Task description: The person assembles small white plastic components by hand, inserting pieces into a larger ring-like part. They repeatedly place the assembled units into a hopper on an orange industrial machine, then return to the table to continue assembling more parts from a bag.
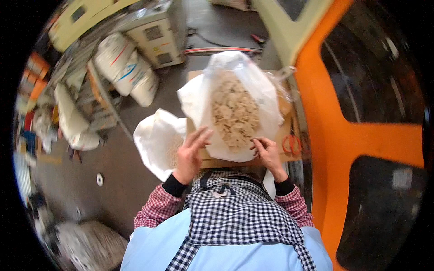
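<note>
A large open white plastic bag (194, 97) lies in front of me on a brown board (212, 163). Inside it is a heap of small flat beige pieces (235, 110). Over the bag's near left edge is my left hand (192, 156), its fingers stretched out, slightly blurred, with nothing visible in them. At the near right edge of the heap, my right hand (267, 156) has thumb and fingertips pressed together; whatever they may pinch is too small to make out. Left of my left hand stands a smaller open white bag (151, 137) with some beige bits inside.
Red-handled scissors (292, 144) lie right of the large bag, beside crumpled clear plastic (280, 83). An orange machine frame (332, 135) rises close on the right. Full white sacks (124, 67) and a pale cabinet (156, 38) stand at the far left. A white ring (100, 179) lies on the floor.
</note>
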`<state>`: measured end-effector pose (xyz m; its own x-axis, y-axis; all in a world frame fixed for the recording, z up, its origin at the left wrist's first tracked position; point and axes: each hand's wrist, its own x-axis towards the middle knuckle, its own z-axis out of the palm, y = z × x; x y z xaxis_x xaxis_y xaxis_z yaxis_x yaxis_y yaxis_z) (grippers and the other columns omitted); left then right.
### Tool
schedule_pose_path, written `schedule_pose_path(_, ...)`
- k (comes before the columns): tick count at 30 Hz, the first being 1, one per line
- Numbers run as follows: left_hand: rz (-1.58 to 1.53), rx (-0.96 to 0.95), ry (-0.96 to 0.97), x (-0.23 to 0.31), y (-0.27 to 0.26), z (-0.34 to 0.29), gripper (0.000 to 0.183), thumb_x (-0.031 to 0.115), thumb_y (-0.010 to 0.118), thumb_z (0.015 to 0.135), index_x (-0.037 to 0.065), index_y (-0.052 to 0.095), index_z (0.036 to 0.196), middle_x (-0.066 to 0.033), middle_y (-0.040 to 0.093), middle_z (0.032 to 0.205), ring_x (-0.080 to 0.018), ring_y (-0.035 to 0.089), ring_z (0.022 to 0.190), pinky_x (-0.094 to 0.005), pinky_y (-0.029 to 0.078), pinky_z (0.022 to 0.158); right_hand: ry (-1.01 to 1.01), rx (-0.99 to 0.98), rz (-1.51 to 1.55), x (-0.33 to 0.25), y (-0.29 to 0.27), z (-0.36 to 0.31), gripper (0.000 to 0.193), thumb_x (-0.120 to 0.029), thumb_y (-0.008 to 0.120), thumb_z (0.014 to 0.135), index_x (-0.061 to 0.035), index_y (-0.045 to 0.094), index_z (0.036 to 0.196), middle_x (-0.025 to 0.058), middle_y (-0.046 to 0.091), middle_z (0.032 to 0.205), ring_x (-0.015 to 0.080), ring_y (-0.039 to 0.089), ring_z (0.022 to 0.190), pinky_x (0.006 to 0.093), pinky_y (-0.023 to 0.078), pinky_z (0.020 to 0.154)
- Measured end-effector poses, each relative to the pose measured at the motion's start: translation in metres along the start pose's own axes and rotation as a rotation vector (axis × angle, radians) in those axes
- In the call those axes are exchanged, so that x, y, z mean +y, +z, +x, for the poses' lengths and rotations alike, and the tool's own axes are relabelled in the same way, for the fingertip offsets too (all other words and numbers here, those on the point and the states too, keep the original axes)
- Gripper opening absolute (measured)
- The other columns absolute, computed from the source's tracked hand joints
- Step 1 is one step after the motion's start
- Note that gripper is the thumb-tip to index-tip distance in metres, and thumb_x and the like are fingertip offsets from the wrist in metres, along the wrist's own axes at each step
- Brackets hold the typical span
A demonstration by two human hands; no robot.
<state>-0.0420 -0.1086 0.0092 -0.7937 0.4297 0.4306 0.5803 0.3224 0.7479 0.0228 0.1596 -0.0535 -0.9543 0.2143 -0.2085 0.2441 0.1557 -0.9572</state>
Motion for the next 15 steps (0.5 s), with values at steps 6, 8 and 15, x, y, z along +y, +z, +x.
schedule_pose_path(6,-0.827,-0.474,0.345,0.106,0.073,0.044,0.064,-0.01,0.028,0.091,0.014,0.002,0.145,-0.026,0.022,0.143,-0.033,0.053,0.113,-0.0412,0.044,0.092,-0.213,0.202,0.243,-0.073,-0.033,-0.093,0.027,-0.022,0.049,0.094,0.001,0.061,0.101,0.0047,0.061,0.074,0.0104,0.056,0.065,0.0237,0.045,0.061)
schedule_pose_path(8,-0.784,-0.533,0.516,0.13,0.091,0.046,0.07,-0.011,0.027,0.09,0.017,-0.008,0.144,-0.0294,0.02,0.142,-0.034,0.053,0.112,-0.0448,0.039,0.096,-0.293,0.304,0.278,-0.077,-0.047,-0.124,0.026,-0.02,0.047,0.094,0.0007,0.061,0.102,0.0042,0.061,0.075,0.0102,0.056,0.065,0.0232,0.045,0.062)
schedule_pose_path(15,-0.943,-0.683,0.604,0.193,0.152,0.032,0.073,-0.013,0.035,0.088,0.015,-0.003,0.143,-0.0289,0.038,0.131,-0.0325,0.061,0.098,-0.0435,0.045,0.089,-0.502,0.906,-0.471,-0.076,-0.099,-0.243,0.019,-0.006,0.047,0.09,0.0054,0.06,0.097,0.0093,0.062,0.072,0.0137,0.056,0.058,0.0232,0.043,0.052)
